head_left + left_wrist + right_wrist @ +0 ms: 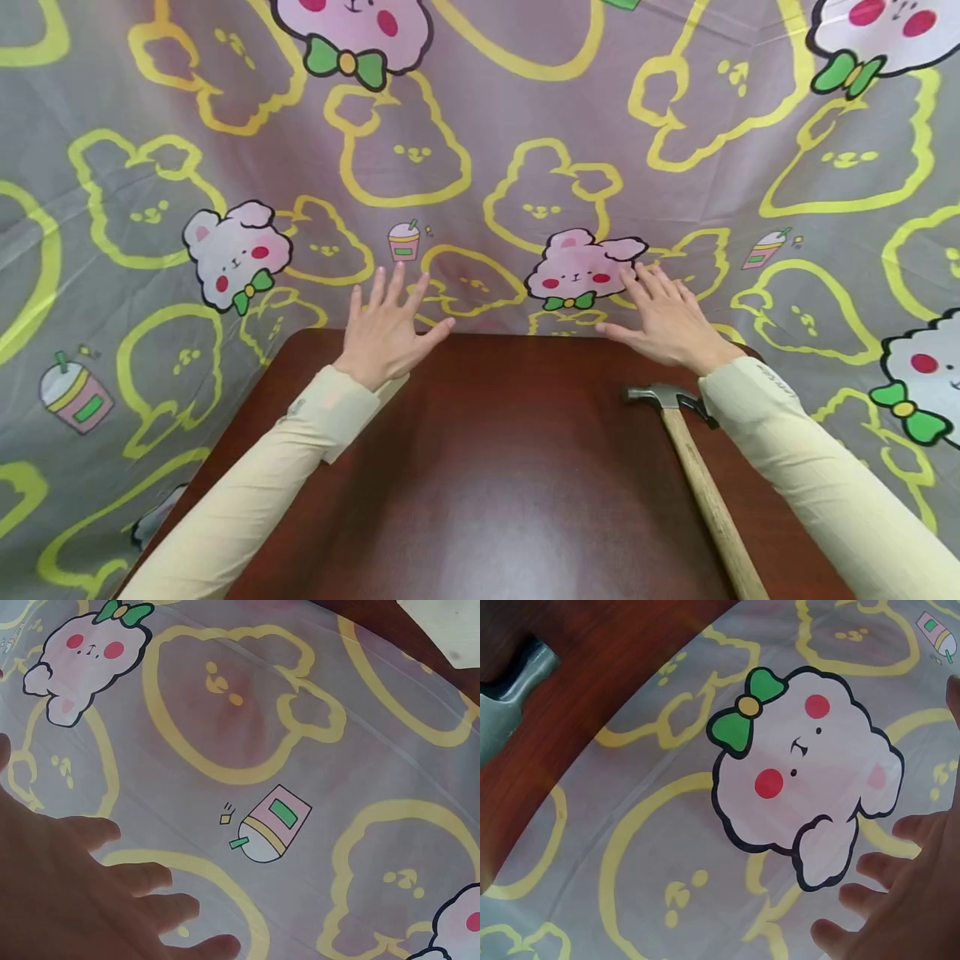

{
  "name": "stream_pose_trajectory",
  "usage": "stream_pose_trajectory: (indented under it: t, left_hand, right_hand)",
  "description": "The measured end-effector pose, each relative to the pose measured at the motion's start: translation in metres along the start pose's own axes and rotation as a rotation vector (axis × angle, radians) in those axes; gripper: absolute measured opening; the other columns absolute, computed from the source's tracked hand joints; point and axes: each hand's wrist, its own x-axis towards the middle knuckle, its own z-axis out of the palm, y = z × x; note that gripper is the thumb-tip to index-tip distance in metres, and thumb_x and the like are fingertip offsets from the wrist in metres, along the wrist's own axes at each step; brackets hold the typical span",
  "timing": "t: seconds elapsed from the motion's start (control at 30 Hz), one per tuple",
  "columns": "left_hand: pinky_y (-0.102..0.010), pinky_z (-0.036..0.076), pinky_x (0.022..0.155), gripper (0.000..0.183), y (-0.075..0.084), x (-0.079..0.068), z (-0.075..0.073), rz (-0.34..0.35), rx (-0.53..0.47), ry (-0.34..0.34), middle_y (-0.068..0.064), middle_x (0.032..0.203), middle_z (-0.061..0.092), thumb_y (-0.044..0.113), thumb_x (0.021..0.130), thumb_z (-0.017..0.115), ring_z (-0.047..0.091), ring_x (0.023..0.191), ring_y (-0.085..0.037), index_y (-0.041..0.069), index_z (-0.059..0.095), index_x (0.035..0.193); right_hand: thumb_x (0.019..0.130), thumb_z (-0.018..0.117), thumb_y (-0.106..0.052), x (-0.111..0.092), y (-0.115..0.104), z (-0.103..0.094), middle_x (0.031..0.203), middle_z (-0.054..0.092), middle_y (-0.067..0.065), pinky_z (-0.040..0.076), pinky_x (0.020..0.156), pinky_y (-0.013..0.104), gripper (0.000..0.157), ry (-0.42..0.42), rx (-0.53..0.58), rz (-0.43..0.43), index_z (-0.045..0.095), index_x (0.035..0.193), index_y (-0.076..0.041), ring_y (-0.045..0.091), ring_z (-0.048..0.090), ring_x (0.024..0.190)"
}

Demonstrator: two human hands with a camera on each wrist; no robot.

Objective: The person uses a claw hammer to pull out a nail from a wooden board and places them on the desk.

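Both bare hands are held up over the far edge of the table, fingers spread and nothing in them. My left hand (386, 333) has its back toward the head camera, the thumb pointing right. Opposite it, my right hand (671, 325) reaches forward with the thumb pointing left. A claw hammer (697, 475) with a wooden handle lies on the table beside the right forearm; its claw runs close under the cuff. Part of its metal head (510, 697) shows in the right wrist view. Beneath the left cuff a flat cream object (390, 390) is mostly hidden.
The dark red-brown table (517, 450) has rounded far corners. Behind it and at both sides hangs a grey cloth (480, 233) printed with rabbits, cups and yellow outlines. A corner of the cream object (446, 630) shows in the left wrist view.
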Motion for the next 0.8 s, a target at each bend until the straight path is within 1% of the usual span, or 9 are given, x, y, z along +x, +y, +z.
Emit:
stream_pose_trajectory:
  t: [0.27,0.4,0.57,0.67,0.8]
  left_hand:
    - [-0.065,0.01,0.116,0.084,-0.004,-0.003,0.002,-0.017,0.011,-0.02,-0.014,0.163,0.01,0.075,0.088,0.032,0.006,0.149,-0.04,0.026,0.02,0.155]
    - [-0.064,0.01,0.116,0.085,-0.005,-0.003,0.003,-0.03,0.006,-0.027,-0.014,0.163,0.009,0.075,0.088,0.032,0.006,0.149,-0.041,0.025,0.02,0.155]
    - [-0.063,0.007,0.117,0.085,-0.005,-0.005,0.004,-0.043,0.001,-0.05,-0.014,0.163,0.008,0.076,0.088,0.029,0.005,0.15,-0.04,0.025,0.019,0.155]
    - [-0.063,0.006,0.117,0.085,-0.005,-0.007,0.004,-0.051,-0.005,-0.058,-0.013,0.163,0.007,0.076,0.088,0.03,0.004,0.15,-0.04,0.026,0.018,0.155]
    - [-0.063,0.007,0.117,0.085,-0.006,-0.012,0.004,-0.057,-0.007,-0.062,-0.013,0.163,0.008,0.076,0.088,0.031,0.003,0.15,-0.04,0.027,0.018,0.155]
  right_hand:
    - [0.088,0.051,-0.065,-0.001,0.002,0.005,0.16,0.01,0.023,0.005,0.115,0.066,0.096,-0.03,0.031,0.01,0.013,0.155,-0.009,0.047,0.008,0.146]
    - [0.09,0.049,-0.065,-0.001,0.002,0.002,0.16,0.01,0.024,0.005,0.114,0.067,0.095,-0.042,0.037,0.013,0.012,0.155,-0.007,0.048,0.007,0.145]
    - [0.091,0.048,-0.063,-0.003,0.001,-0.003,0.16,0.009,0.024,0.004,0.114,0.068,0.093,-0.048,0.053,0.021,0.01,0.155,-0.007,0.048,0.005,0.146]
    - [0.092,0.048,-0.062,-0.005,-0.002,-0.005,0.161,0.007,0.023,0.003,0.113,0.068,0.092,-0.048,0.097,0.024,0.007,0.156,-0.009,0.047,0.002,0.147]
    - [0.093,0.048,-0.059,-0.009,-0.007,-0.009,0.161,0.006,0.022,0.005,0.111,0.069,0.09,-0.034,0.164,0.018,0.005,0.156,-0.012,0.045,-0.001,0.147]
